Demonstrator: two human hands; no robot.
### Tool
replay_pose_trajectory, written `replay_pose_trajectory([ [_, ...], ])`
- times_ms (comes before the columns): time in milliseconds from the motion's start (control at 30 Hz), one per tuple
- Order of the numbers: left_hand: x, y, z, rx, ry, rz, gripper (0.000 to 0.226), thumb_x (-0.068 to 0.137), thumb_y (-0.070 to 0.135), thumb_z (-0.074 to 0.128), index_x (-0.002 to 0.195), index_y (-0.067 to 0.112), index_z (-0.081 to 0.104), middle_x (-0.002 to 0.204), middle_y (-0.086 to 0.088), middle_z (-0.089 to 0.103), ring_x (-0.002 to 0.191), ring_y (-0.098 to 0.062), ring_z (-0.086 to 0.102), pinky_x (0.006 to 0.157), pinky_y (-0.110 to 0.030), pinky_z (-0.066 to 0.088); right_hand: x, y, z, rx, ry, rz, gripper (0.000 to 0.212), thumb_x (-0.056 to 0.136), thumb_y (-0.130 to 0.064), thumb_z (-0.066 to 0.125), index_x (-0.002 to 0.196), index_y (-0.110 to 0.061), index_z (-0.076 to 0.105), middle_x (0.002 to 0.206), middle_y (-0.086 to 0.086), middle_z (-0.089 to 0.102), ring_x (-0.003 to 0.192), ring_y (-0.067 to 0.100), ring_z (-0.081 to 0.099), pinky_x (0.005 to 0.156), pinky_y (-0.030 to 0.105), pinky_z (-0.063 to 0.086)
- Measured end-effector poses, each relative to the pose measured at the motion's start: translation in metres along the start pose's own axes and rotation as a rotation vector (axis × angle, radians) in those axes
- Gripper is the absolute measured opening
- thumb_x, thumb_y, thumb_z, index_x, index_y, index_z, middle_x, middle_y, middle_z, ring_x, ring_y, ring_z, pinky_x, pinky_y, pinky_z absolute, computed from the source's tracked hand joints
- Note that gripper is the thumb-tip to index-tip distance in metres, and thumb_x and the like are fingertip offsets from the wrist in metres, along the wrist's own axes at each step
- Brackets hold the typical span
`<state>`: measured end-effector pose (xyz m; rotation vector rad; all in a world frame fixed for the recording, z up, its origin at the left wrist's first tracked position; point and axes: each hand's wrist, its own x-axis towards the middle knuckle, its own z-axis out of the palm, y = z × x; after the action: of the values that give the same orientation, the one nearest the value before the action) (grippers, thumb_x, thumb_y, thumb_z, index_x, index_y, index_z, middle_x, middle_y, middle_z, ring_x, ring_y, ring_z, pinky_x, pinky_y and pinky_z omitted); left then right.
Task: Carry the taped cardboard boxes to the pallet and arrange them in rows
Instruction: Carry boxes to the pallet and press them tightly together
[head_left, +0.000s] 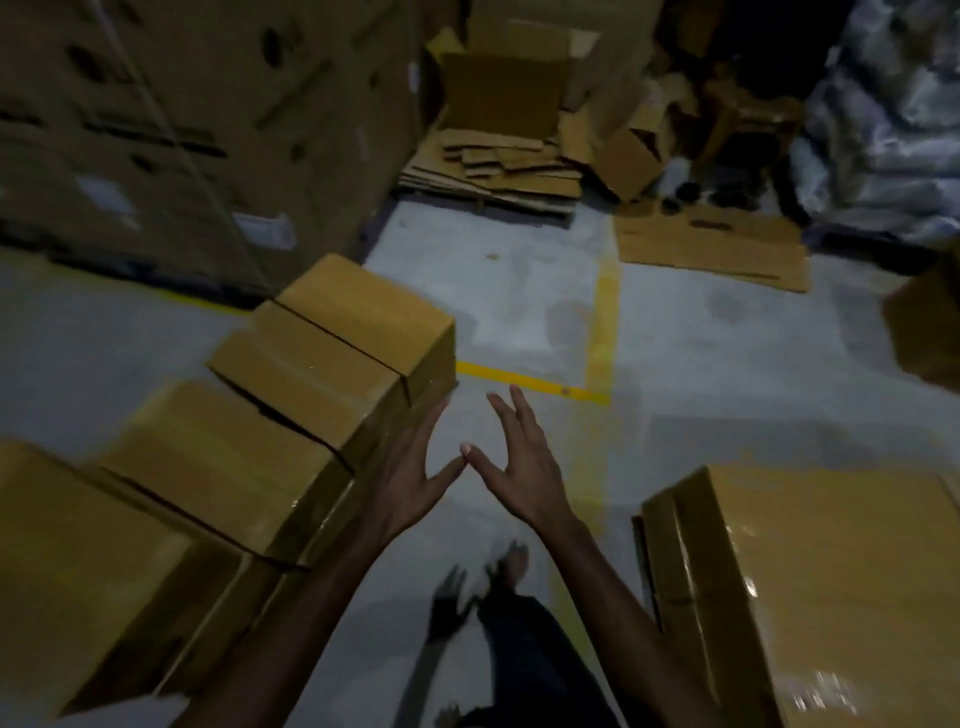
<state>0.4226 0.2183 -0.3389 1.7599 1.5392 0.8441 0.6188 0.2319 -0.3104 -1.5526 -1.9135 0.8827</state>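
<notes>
Several taped cardboard boxes run in a row along the left, from the far box through a middle box to the near box. Another taped box lies at the lower right, its tape shiny. My left hand is stretched out with straight fingers, its fingertips beside the front corner of the far box. My right hand is spread open next to it over the floor. The two thumb tips touch. Neither hand holds anything.
A tall stack of printed cartons stands at the back left. Flattened cardboard is piled on a pallet at the back, and a loose sheet lies right of it. Yellow floor lines cross the grey concrete. My foot is below.
</notes>
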Motion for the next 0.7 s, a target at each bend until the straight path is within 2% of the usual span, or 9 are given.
replay_pose_trajectory([
  [100,0.025,-0.035,-0.029,-0.025,0.074,-0.095,0.074,0.098,0.049,0.066,0.160,0.024,0.035,0.162,0.007,0.039,0.147,-0.009,0.039,0.117,-0.046,0.040,0.070,-0.013,0.024,0.001,-0.050,-0.071,0.076,0.094,-0.072,0.054,0.159,-0.043,0.028,0.170,-0.024,-0.001,0.155,0.011,0.021,0.112,0.045,0.040],
  [167,0.041,-0.056,-0.049,0.008,0.153,-0.157,0.074,0.098,0.050,0.066,0.160,0.027,0.034,0.162,0.013,0.035,0.146,-0.003,0.036,0.118,-0.038,0.038,0.116,-0.021,0.041,0.001,-0.102,-0.119,0.076,0.094,-0.071,0.056,0.159,-0.041,0.030,0.171,-0.021,0.003,0.155,0.011,0.022,0.111,0.042,0.042],
  [267,0.054,-0.085,-0.082,0.071,0.262,-0.318,0.085,0.092,0.075,0.052,0.162,0.035,0.025,0.166,0.014,0.028,0.150,-0.007,0.029,0.120,-0.039,0.033,0.178,-0.041,0.069,-0.016,-0.252,-0.166,0.078,0.094,-0.071,0.057,0.159,-0.040,0.028,0.172,-0.017,0.006,0.154,0.012,0.023,0.112,0.041,0.043],
  [333,0.055,-0.103,-0.106,0.068,0.358,-0.438,0.090,0.088,0.081,0.049,0.163,0.036,0.024,0.167,0.013,0.027,0.152,-0.010,0.029,0.121,-0.040,0.032,0.210,-0.059,0.090,-0.017,-0.389,-0.245,0.079,0.094,-0.069,0.057,0.161,-0.040,0.025,0.171,-0.018,0.002,0.154,0.012,0.024,0.110,0.036,0.042],
  [467,0.054,-0.125,-0.159,0.078,0.563,-0.615,0.082,0.091,0.073,0.054,0.159,0.042,0.022,0.166,0.013,0.029,0.151,-0.014,0.032,0.119,-0.041,0.035,0.267,-0.117,0.144,-0.049,-0.645,-0.444,0.094,0.083,-0.088,0.043,0.161,-0.038,0.023,0.171,-0.018,0.000,0.153,0.019,0.025,0.114,0.041,0.039],
  [567,0.040,-0.130,-0.196,0.083,0.669,-0.709,0.079,0.096,0.058,0.064,0.160,0.034,0.026,0.162,0.015,0.028,0.151,-0.015,0.031,0.116,-0.029,0.029,0.283,-0.167,0.189,-0.051,-0.754,-0.593,0.088,0.088,-0.078,0.054,0.160,-0.037,0.027,0.172,-0.013,0.005,0.152,0.018,0.027,0.109,0.040,0.041],
  [700,-0.012,-0.146,-0.248,0.086,0.850,-0.801,0.095,0.084,0.087,0.045,0.160,0.033,0.029,0.166,0.009,0.033,0.149,-0.013,0.035,0.118,-0.036,0.035,0.269,-0.238,0.266,0.001,-0.898,-0.706,0.080,0.093,-0.068,0.060,0.160,-0.038,0.027,0.172,-0.016,0.003,0.154,0.015,0.022,0.114,0.043,0.039],
])
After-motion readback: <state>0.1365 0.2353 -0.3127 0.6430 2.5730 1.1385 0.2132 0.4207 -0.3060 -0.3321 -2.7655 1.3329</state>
